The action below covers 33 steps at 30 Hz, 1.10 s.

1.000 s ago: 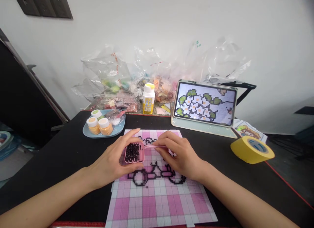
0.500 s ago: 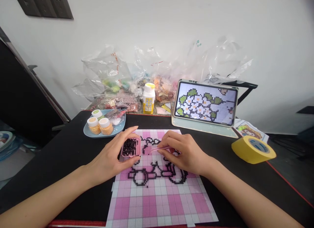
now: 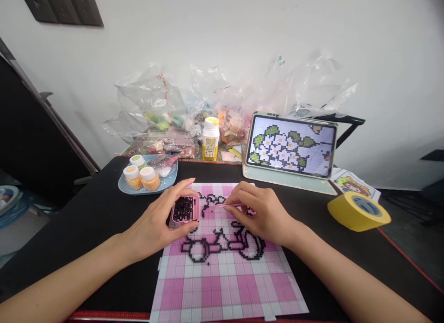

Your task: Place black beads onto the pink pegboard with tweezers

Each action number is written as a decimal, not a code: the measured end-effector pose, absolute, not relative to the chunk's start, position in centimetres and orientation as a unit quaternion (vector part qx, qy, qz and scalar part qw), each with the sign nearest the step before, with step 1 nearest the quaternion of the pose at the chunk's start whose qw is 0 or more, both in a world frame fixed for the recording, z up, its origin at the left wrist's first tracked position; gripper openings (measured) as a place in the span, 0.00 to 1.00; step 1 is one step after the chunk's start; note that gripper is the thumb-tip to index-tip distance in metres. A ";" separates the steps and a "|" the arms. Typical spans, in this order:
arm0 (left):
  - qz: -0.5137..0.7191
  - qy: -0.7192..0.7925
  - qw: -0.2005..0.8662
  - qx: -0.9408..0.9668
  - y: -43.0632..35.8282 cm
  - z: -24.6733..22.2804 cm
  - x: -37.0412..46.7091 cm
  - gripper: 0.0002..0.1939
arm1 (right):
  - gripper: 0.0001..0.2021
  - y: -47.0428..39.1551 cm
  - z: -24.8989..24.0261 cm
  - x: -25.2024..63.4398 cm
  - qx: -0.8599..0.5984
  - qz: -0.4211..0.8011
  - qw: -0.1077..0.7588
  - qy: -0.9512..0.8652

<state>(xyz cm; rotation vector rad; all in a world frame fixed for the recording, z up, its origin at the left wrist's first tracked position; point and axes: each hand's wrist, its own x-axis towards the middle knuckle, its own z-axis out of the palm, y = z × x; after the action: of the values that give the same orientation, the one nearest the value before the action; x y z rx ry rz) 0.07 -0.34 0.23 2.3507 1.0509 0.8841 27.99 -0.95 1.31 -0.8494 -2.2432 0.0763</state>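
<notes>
Between the thumb and fingers of my left hand [image 3: 157,219] is a small pink tray [image 3: 198,211] of black beads [image 3: 183,208], held over the upper left of the pegboard. My right hand [image 3: 262,212] pinches pink tweezers [image 3: 227,205], their tips low over the upper middle of the board. Whether a bead sits in the tips is too small to tell. The pink-and-white checked pegboard [image 3: 229,293] lies flat on the table. Black beads form outlines on it, including a round wheel-like shape [image 3: 198,251]. My right hand hides part of the design.
At the back right a tablet [image 3: 291,145] shows a flower pixel pattern. Yellow tape [image 3: 350,213] lies right of it. A blue plate [image 3: 125,186] with small bead jars [image 3: 150,178] stands left. Behind are a white-capped bottle [image 3: 210,140] and plastic bags of beads [image 3: 232,124].
My right hand has shifted slightly, and the tweezers' tips have moved a little up and right. The left hand and the tray have stayed in place.
</notes>
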 end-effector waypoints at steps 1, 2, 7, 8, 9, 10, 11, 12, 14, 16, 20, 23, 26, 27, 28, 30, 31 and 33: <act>0.319 0.377 0.207 0.845 -0.3 0.2 0.1 0.38 | 0.08 -1.0 1.3 28.0 -0.327 0.038 0.361 -0.873; 0.319 0.376 0.206 0.845 -0.3 0.2 0.1 0.38 | 0.08 -1.0 1.2 27.9 -0.322 0.046 0.359 -0.875; 0.321 0.376 0.204 0.845 -0.4 0.2 0.1 0.38 | 0.08 -1.2 1.0 27.7 -0.307 0.073 0.347 -0.883; 0.321 0.377 0.204 0.844 -0.4 0.2 0.1 0.38 | 0.08 -1.2 0.9 27.7 -0.307 0.074 0.347 -0.883; 0.321 0.380 0.203 0.843 -0.4 0.2 0.1 0.38 | 0.08 -1.2 0.9 27.7 -0.309 0.071 0.347 -0.883; 0.321 0.385 0.202 0.841 -0.4 0.2 0.1 0.38 | 0.08 -1.2 0.9 27.7 -0.312 0.064 0.347 -0.882; 0.322 0.390 0.201 0.839 -0.4 0.2 0.1 0.38 | 0.08 -1.2 0.9 27.7 -0.316 0.055 0.348 -0.881; 0.323 0.394 0.200 0.837 -0.4 0.2 0.2 0.38 | 0.08 -1.2 0.9 27.6 -0.322 0.045 0.348 -0.879; 0.325 0.399 0.197 0.835 -0.4 0.2 0.2 0.38 | 0.09 -1.2 0.9 27.6 -0.334 0.029 0.348 -0.875; 0.327 0.398 0.193 0.835 -0.4 0.2 0.2 0.38 | 0.09 -1.2 0.8 27.5 -0.341 0.022 0.346 -0.874; 0.331 0.399 0.178 0.836 -0.4 0.2 0.4 0.38 | 0.10 -1.2 0.6 27.2 -0.345 0.014 0.343 -0.874; 0.330 0.401 0.177 0.836 -0.4 0.2 0.5 0.38 | 0.11 -1.2 0.4 26.9 -0.349 0.008 0.353 -0.868; 0.324 0.400 0.185 0.838 -0.4 0.1 0.6 0.38 | 0.11 -1.2 0.3 26.7 -0.351 0.003 0.362 -0.864; 0.323 0.398 0.186 0.838 -0.4 0.1 0.6 0.38 | 0.11 -1.1 0.2 26.6 -0.352 0.001 0.361 -0.863; 0.324 0.397 0.187 0.838 -0.4 0.1 0.6 0.37 | 0.12 -1.1 0.2 26.5 -0.353 0.001 0.360 -0.864; 0.327 0.394 0.186 0.838 -0.4 0.1 0.7 0.37 | 0.12 -1.1 0.1 26.5 -0.356 0.001 0.354 -0.865; 0.327 0.393 0.186 0.839 -0.4 0.1 0.7 0.37 | 0.12 -1.0 0.1 26.5 -0.357 0.001 0.349 -0.866; 0.326 0.393 0.186 0.839 -0.4 0.1 0.7 0.38 | 0.12 -1.0 0.0 26.5 -0.358 0.002 0.339 -0.870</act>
<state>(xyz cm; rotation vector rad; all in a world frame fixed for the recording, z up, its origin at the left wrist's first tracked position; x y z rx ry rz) 0.65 -0.39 0.08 2.3639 1.1063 0.9175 26.49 -1.04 0.02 -0.9332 -2.2646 0.0043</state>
